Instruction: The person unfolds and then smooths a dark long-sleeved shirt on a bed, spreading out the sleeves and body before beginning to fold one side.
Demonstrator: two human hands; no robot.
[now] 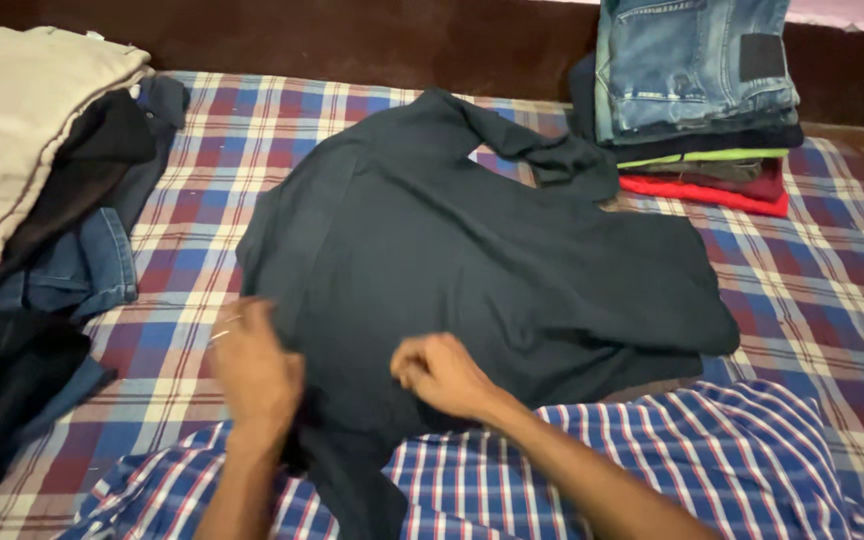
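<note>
The dark shirt (472, 260) lies spread flat in the middle of the bed, on the checked bedsheet (832, 300), with 1 sleeve folded up toward the far edge and its near hem hanging down over your lap.

Your left hand (252, 370) rests on the shirt's near left edge. It is blurred, so you cannot tell from this view whether its grip is closed on the cloth or only pressing it. Your right hand (442, 375) sits on the shirt's lower middle, fingers curled in with the dark fabric bunched under them, so its grip looks closed on the shirt. The 2 hands are near each other, with a strip of shirt between them.

Below the hands, blue checked cloth (732, 450) covers your legs, and the shirt's hem overlaps it.

At the far right of the bed stands a stack of folded clothes (702, 150): folded jeans (692, 60) on top, then dark, green and red layers beneath. The shirt's raised sleeve reaches just beside that stack.

On the left side lies a loose heap of clothes (62, 260), dark pieces and blue denim, with a beige cloth (12, 110) over its far part.
</note>
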